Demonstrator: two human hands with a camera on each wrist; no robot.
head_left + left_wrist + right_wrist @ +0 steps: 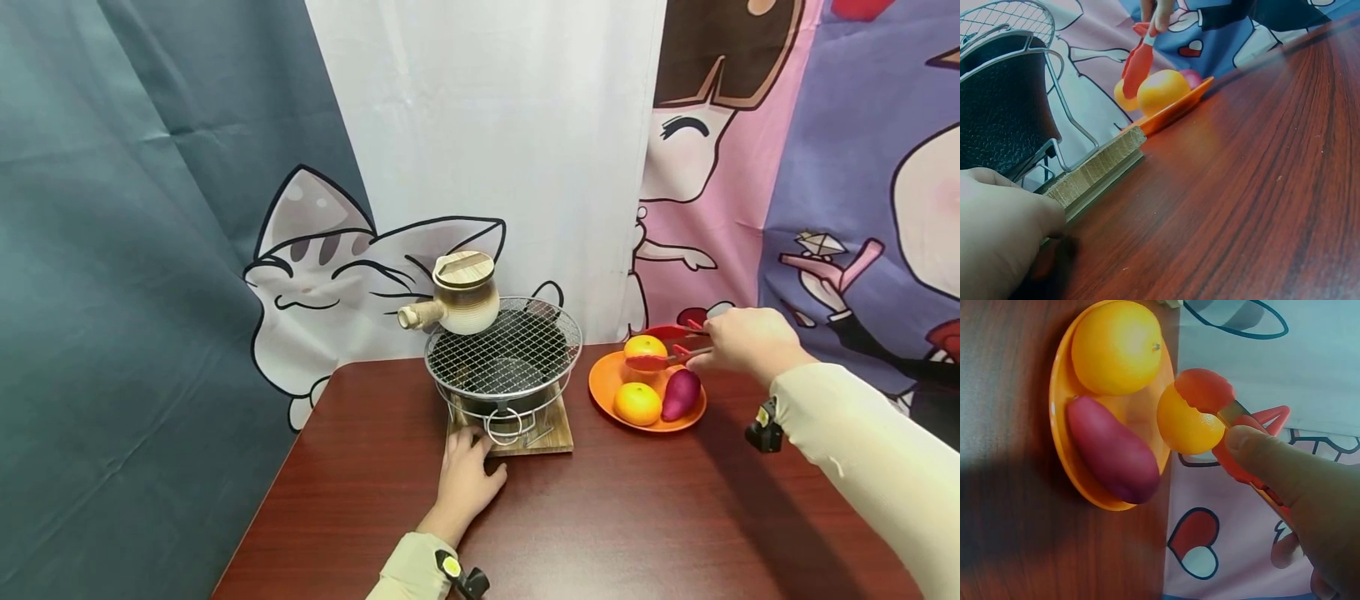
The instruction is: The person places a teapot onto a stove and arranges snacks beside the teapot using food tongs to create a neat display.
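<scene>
Your right grip (750, 343) held tongs (648, 363) pinching one orange (1188, 429) over the plate (602, 385), near the desk's (337, 500) back edge; left grip (465, 482) touched the board (557, 427). Looked like pickup; next move likely needed steady squeeze.

Table (600, 517): reddish brown and glossy, with dark streaked wood grain and a few pale specks; its left side slants outward toward the wearer in the head view.
Board (558, 433): brown wood, square-cornered and thick-sided, lying flat toward the far side of the table.
Plate (602, 390): orange, shallow, with a raised rim, resting to the right of the board, apart from it.
Shadow (776, 508): a long dark band across the right part.
</scene>
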